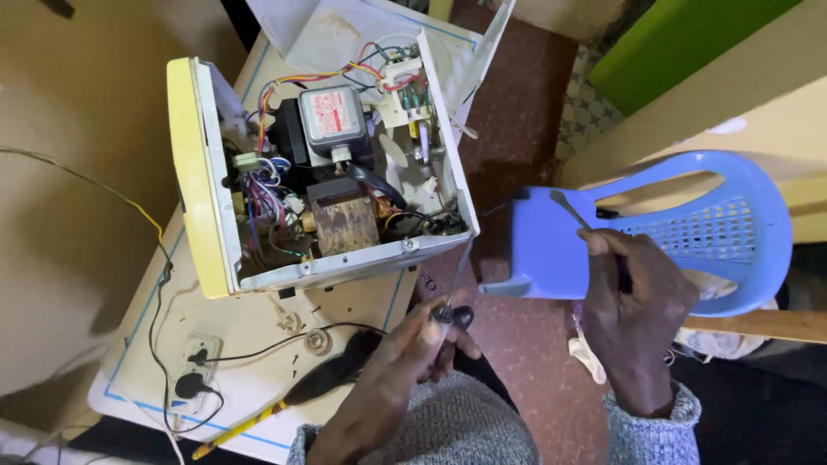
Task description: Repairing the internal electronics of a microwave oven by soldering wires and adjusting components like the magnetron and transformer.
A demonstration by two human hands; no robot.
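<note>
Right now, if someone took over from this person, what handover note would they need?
Left hand: holds a screwdriver, its tip near the front edge of the opened microwave.
Right hand: holds a second thin tool over the blue plastic chair.
Microwave sits on the white table, cover off, wiring and transformer exposed.
Done: casing opened.
Left: the inside parts look still mounted.

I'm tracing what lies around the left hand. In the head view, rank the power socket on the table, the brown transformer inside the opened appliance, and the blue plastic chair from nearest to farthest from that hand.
From the left hand:
1. Blue plastic chair, up and to its right; its near corner is closest.
2. Brown transformer, above it, inside the opened casing.
3. Power socket, far left on the table.
</note>
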